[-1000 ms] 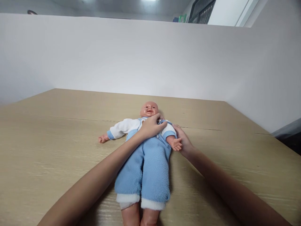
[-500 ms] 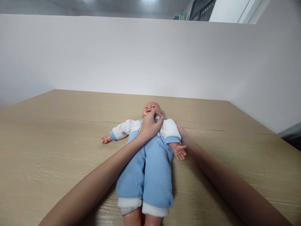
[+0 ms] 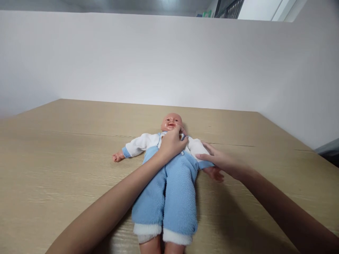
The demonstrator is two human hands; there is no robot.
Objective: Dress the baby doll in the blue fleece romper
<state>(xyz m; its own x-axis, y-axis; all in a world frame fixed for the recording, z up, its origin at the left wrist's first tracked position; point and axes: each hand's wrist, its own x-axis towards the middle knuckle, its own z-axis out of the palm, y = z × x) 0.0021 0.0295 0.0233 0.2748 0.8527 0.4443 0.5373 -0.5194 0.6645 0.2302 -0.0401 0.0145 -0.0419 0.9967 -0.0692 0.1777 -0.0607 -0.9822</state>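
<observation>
A baby doll (image 3: 180, 190) lies on its back with its head away from me, dressed in fuzzy blue overalls and a white top with blue cuffs. My left hand (image 3: 173, 141) rests across its chest, fingers closed on the clothing near the collar and shoulder strap; the fingertips are partly hidden. On the right side, my right hand (image 3: 217, 158) holds the doll's white sleeve (image 3: 197, 150), thumb on top and the other fingers behind it. The doll's other arm (image 3: 135, 146) stretches out to the left, untouched.
The doll lies on a wooden table (image 3: 66, 148) with a thin seam running across it. A white wall (image 3: 159, 60) rises behind and along the right side. Something dark (image 3: 329, 151) sits beyond the right table edge.
My right hand has come from behind the doll's shoulder round to its sleeve, and that arm has swung outward to the right. My left hand stays at the collar.
</observation>
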